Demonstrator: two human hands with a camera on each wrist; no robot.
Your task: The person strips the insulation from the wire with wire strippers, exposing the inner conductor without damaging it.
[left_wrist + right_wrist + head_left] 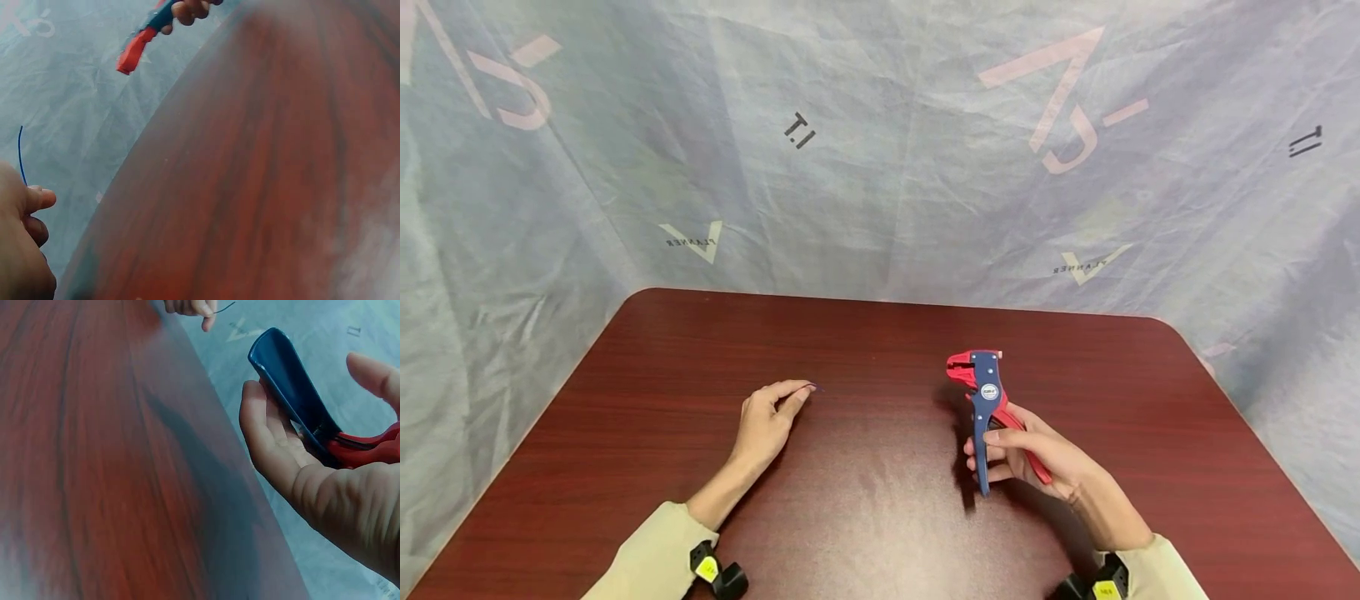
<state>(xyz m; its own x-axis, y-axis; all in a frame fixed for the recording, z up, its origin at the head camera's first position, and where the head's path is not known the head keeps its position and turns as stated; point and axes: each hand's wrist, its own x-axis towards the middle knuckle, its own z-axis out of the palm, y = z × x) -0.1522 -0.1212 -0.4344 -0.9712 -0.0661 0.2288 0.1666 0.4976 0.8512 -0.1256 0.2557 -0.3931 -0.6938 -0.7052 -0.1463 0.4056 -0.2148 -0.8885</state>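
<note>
My left hand (767, 427) pinches a short, thin blue wire (20, 155) between thumb and forefinger, and the free end of the wire curves out past the fingertips. In my right hand (1041, 454) is a wire stripper (987, 390) with a blue body and red jaws. It stands nearly upright above the table, its head pointing away from me and its red jaws facing left, apart from the wire. The fingers curl round the blue handle (289, 378), while the red handle lies towards the palm. How far the other end of the wire runs inside my left hand is hidden.
Both hands are over a dark red wood-grain table (760, 333) with rounded far corners. A grey printed cloth (880, 167) hangs behind it and along both sides. Black devices with yellow labels are strapped to both wrists. The stripper casts a shadow on the tabletop.
</note>
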